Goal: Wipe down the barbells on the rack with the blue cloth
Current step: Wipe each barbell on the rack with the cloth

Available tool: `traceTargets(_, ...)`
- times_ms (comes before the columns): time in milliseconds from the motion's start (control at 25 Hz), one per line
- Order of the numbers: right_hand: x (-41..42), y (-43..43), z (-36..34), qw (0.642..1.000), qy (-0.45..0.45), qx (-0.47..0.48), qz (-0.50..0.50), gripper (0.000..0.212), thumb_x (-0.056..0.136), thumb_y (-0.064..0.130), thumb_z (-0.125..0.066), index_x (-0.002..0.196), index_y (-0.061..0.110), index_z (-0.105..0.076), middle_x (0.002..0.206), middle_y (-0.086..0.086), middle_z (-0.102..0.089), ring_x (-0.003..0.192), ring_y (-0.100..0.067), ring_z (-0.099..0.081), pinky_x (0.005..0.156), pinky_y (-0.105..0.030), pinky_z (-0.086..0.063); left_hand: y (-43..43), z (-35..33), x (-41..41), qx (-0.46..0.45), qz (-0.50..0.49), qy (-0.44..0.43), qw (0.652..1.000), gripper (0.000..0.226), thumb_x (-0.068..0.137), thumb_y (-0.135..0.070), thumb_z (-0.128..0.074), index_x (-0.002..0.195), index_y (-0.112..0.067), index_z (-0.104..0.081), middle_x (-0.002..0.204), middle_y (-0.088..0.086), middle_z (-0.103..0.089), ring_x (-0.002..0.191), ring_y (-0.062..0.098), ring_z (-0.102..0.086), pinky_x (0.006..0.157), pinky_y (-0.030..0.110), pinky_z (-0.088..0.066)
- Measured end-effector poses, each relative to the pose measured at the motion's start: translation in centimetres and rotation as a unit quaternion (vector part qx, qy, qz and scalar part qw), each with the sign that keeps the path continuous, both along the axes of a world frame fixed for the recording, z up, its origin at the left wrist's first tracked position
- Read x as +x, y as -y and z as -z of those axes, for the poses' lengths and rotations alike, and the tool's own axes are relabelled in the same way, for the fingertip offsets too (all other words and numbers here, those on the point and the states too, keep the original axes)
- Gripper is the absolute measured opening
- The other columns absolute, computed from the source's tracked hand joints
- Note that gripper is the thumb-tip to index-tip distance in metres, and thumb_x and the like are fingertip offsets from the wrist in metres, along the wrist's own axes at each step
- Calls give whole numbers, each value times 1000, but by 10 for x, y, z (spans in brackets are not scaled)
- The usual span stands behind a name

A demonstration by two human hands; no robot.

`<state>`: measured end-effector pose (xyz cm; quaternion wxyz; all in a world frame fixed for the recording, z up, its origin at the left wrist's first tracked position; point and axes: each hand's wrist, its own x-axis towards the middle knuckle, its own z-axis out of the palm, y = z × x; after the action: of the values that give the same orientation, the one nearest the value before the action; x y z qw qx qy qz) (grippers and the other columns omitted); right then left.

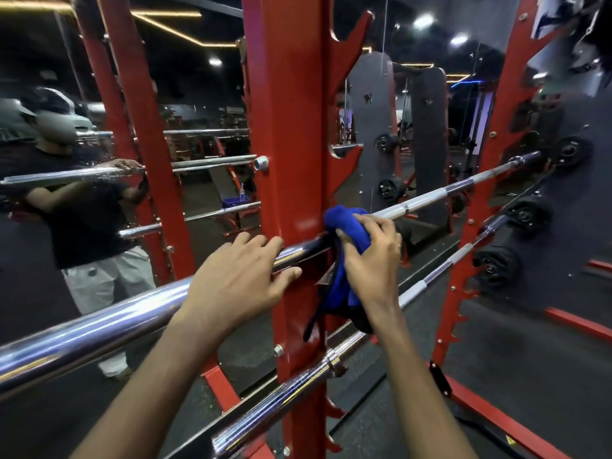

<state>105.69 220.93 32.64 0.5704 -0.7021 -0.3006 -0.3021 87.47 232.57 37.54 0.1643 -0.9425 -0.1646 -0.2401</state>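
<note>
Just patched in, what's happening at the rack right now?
A person is cleaning barbells on a red rack that stands before a mirror. The right hand grips a bunched blue cloth against the upper barbell right beside the red upright, with part of the cloth hanging down. The left hand rests on that same bar's thick chrome sleeve, steadying it. Another barbell sits on the pegs below, untouched.

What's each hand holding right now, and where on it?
The right hand grips the bunched blue cloth around its middle, against the chrome barbell. The left hand rests on that barbell's sleeve beside the red rack upright.
</note>
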Motion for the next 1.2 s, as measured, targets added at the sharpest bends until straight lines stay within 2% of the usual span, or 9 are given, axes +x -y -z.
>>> traceTargets(160, 68, 18, 1, 999, -45, -21, 1, 33, 89, 25, -78, 120, 12, -72, 123, -8, -60, 113, -30, -54, 98, -18, -33, 17, 0, 27, -5, -81, -4, 997, 47, 96, -67, -32, 108, -25, -50, 100, 1, -67, 98, 30, -62, 75, 37, -42)
traceTargets(320, 103, 11, 8, 998, -1, -53, -15, 39, 93, 38, -70, 124, 13, -67, 132, -6, -57, 121, -28, -50, 109, -43, -43, 18, 4, 34, 12, -113, 24, 993, 52, 95, -67, -27, 97, -27, -59, 77, 0, -68, 77, 32, -65, 60, 34, -37)
traceTargets(440, 92, 2, 18, 992, 80, -69, -70, 46, 98, 51, -56, 131, 19, -65, 139, 0, -56, 131, -27, -46, 116, -42, -34, 22, 9, 33, 35, -130, 50, 990, 51, 90, -68, -37, 93, -29, -70, 70, -3, -68, 70, 28, -65, 52, 31, -33)
traceTargets(520, 93, 5, 24, 983, 112, -81, -121, 48, 99, 50, -54, 138, 23, -62, 144, 4, -55, 138, -28, -45, 119, -43, -30, 26, 10, 34, 31, -143, 71, 987, 49, 88, -68, -44, 94, -31, -75, 74, -5, -72, 72, 28, -67, 51, 30, -38)
traceTargets(680, 142, 18, 25, 964, 197, -139, -110, 49, 100, 46, -57, 145, 26, -56, 150, 4, -52, 139, -22, -48, 120, -39, -28, 32, 16, 38, 12, -172, 111, 979, 52, 89, -65, -44, 108, -30, -77, 93, -4, -74, 81, 29, -65, 65, 37, -44)
traceTargets(880, 185, 20, 19, 996, 39, -38, -69, 51, 100, 50, -50, 139, 18, -59, 149, -2, -53, 140, -27, -47, 116, -54, -36, 44, 33, 45, 43, -164, 136, 976, 50, 94, -48, -46, 140, -33, -59, 123, 10, -67, 107, 34, -62, 97, 53, -38)
traceTargets(960, 159, 10, 23, 992, 73, -62, -80, 50, 101, 49, -49, 141, 21, -59, 150, 1, -53, 142, -26, -43, 121, -51, -28, 60, 49, 60, 11, -149, 129, 980, 54, 95, -49, -44, 145, -32, -53, 138, 15, -59, 124, 35, -56, 110, 60, -24)
traceTargets(1080, 133, 2, 25, 971, 161, -120, -127, 49, 101, 50, -49, 143, 25, -56, 151, 8, -52, 144, -21, -43, 125, -45, -21, 82, 71, 87, -43, -110, 114, 987, 60, 99, -53, -35, 154, -30, -41, 160, 15, -35, 150, 37, -25, 121, 56, -10)
traceTargets(1200, 161, 10, 23, 965, 188, -139, -123, 48, 100, 45, -55, 143, 24, -56, 147, 8, -55, 140, -20, -48, 120, -47, -29, 76, 66, 105, -53, -75, 125, 988, 60, 103, -52, -29, 155, -24, -37, 160, 11, -37, 150, 34, -26, 122, 48, -11)
